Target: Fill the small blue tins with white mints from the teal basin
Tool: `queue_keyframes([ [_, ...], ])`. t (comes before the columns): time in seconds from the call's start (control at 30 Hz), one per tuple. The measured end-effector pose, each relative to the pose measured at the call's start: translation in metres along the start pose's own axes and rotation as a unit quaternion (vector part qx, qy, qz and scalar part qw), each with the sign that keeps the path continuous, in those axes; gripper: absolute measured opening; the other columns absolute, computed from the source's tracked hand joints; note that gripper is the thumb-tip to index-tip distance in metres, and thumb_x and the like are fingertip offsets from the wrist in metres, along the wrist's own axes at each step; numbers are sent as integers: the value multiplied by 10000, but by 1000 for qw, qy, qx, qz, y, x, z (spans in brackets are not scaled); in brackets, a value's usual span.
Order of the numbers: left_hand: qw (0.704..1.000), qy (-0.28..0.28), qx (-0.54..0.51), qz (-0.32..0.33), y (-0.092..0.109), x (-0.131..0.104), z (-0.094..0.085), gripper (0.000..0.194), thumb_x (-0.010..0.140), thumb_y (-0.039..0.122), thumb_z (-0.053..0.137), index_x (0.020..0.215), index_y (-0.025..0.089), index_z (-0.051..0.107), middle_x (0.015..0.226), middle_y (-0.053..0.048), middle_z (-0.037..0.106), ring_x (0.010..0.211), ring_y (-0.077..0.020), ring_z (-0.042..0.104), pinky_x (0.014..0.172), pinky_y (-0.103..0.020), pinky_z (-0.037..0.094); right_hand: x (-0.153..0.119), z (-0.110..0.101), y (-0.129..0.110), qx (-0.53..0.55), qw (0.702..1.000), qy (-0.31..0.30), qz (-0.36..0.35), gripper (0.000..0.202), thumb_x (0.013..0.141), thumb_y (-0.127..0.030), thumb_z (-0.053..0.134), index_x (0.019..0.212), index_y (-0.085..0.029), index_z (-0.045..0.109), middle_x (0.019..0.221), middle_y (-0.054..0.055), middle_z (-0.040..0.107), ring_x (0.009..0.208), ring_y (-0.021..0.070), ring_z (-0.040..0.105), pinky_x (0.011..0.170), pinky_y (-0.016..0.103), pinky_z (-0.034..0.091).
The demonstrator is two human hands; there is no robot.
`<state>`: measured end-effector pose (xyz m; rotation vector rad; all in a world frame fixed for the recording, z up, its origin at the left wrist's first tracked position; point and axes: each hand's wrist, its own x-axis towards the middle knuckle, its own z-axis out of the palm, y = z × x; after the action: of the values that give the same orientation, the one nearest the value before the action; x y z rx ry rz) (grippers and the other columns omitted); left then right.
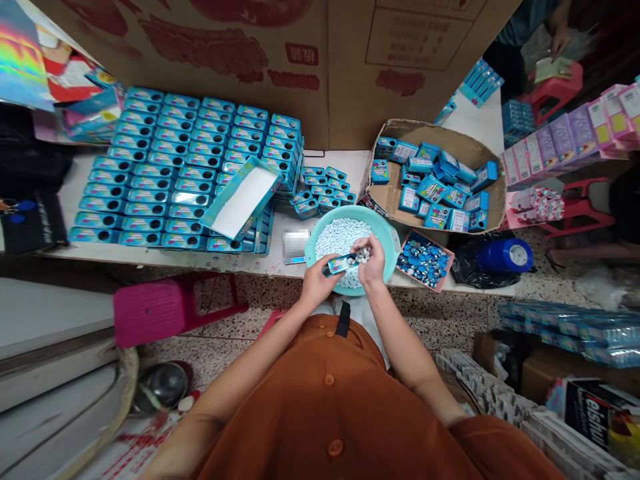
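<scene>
A turquoise plastic basin (384, 230) at the table's front edge holds many small white candy-like pieces (333, 235). Over it, my left hand (318, 283) is closed around a small blue box (342, 264), lying on its side with a dark round opening toward the right. My right hand (372, 265) is curled beside that opening, with several white pieces (363, 253) at its fingers. Right of the basin, a shallow pink tray (425, 285) carries round blue and silver caps (423, 259). Small blue boxes (327, 189) stand grouped behind the basin.
Rows of blue boxes (150, 190) fill the table's left, with an open blue-edged carton (243, 200) on top. A cardboard box (373, 197) holds loose blue boxes. Large cardboard (345, 80) rises behind. A pink stool (150, 312) stands left; another person's hand (560, 41) appears upper right.
</scene>
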<state>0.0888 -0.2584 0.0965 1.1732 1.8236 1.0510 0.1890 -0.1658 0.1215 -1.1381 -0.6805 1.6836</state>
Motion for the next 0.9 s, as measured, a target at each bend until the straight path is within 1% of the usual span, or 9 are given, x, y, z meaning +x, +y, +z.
queue_keyframes([
  [0.13,1000,-3,5,15,1,1,0,360,717,221,680,1075,230,641,1113,-44,675,1053,-234,616,928,-368,476,-2,3,2,15,1000,17,-14,320,815,-434,526,609,-190,553,571,-28,542,537,105,550,580,253,446],
  [0.2,1000,8,-5,6,1,2,0,365,710,221,687,1072,229,642,1103,-44,679,1035,-233,625,916,-366,484,-3,4,2,14,1000,18,-12,307,807,-417,527,609,-186,566,574,-23,558,551,112,568,597,258,456],
  [0.27,1000,14,-14,-1,2,3,0,364,705,223,693,1066,225,645,1097,-45,682,1027,-233,629,915,-370,486,-3,5,2,-1,1000,27,-13,325,810,-421,512,596,-183,567,582,-14,575,571,118,585,627,265,469],
  [0.37,1000,7,-22,2,5,4,-1,361,698,223,698,1056,223,650,1102,-45,682,1042,-234,624,931,-376,479,-3,6,1,-29,999,38,-22,364,812,-442,490,567,-183,562,586,-2,582,607,128,604,662,270,483],
  [0.47,999,7,-33,-10,6,5,-2,370,687,227,707,1052,220,649,1089,-44,686,1027,-233,630,916,-371,489,-2,7,2,-39,998,25,-32,364,809,-454,491,592,-181,593,600,5,595,622,135,610,673,279,491],
  [0.6,999,10,-36,-1,2,7,-3,367,686,233,705,1049,224,652,1081,-41,687,1016,-231,633,911,-369,491,-4,8,3,-48,998,12,-44,369,815,-484,487,664,-180,631,629,7,615,635,141,617,693,295,496],
  [0.7,998,20,-51,-8,0,10,-3,376,683,247,708,1053,221,650,1069,-39,689,1011,-233,634,898,-369,498,-6,11,2,-69,996,8,-54,404,826,-510,466,660,-181,631,642,11,621,641,141,620,704,297,492],
  [0.77,998,14,-58,-3,3,10,-4,372,690,238,698,1059,220,646,1084,-39,683,1032,-232,625,920,-374,486,-10,14,-1,-74,995,8,-67,423,843,-506,442,638,-183,623,630,11,612,633,136,612,691,291,486],
  [0.9,996,5,-85,14,13,6,-8,350,711,231,683,1058,218,638,1089,-42,676,1039,-221,618,941,-366,470,-21,23,-13,-67,994,7,-90,419,863,-485,426,629,-194,615,621,7,590,615,127,585,664,280,475],
])
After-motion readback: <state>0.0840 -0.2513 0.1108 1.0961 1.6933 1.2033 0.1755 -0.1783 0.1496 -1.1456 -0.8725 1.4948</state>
